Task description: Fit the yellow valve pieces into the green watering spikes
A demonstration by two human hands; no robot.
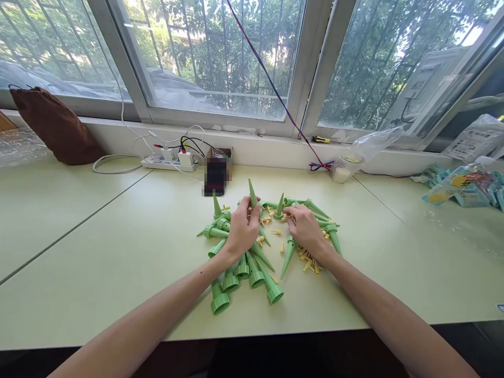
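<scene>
My left hand [244,223] is closed around a green plastic cone-shaped spike [252,192], its tip pointing up. To the right, my right hand [305,226] has its fingers bent together at the small yellow plastic pieces; what they pinch, if anything, is hidden. Between the hands one green spike [279,206] stands upright on the table. Several more green spikes [255,275] with ribbed, cap-like ends lie in a heap below and left of my left hand. Loose yellow pieces [309,261] are scattered between the hands and under my right wrist.
The pale table [118,273] runs along a window. At the back are a brown cloth bag [55,126], a power strip [169,163] with cables, a small box partly blurred [216,173], a clear plastic bag [360,152], and packets [472,186] at right.
</scene>
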